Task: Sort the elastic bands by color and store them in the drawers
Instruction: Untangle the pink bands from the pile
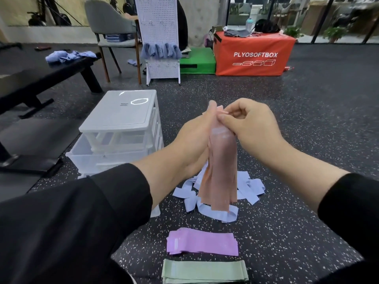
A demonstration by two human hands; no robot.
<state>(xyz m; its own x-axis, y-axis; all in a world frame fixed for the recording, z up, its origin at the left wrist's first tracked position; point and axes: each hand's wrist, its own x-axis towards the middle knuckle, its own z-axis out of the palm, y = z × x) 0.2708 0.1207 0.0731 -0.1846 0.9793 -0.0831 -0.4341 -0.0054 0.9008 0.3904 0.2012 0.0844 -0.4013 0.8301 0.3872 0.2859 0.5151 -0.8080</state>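
The speckled floor [307,124] lies open to the right of the white drawer unit [121,128], whose lower drawers stand pulled out toward the person, with a black bench [41,78] close on its far left. Right of the unit, the left hand [196,136] and right hand [252,124] pinch the top of hanging peach bands [221,167]. Beneath lies a loose blue heap [248,187]; nearer the person, flat purple [203,242] and green [205,271] stacks.

Two forearms reach in from the lower edge, each in a long black fabric sleeve that ends short of the wrist. The bare left hand [194,136] and bare right hand [252,124] wear no rings, watch or gloves.
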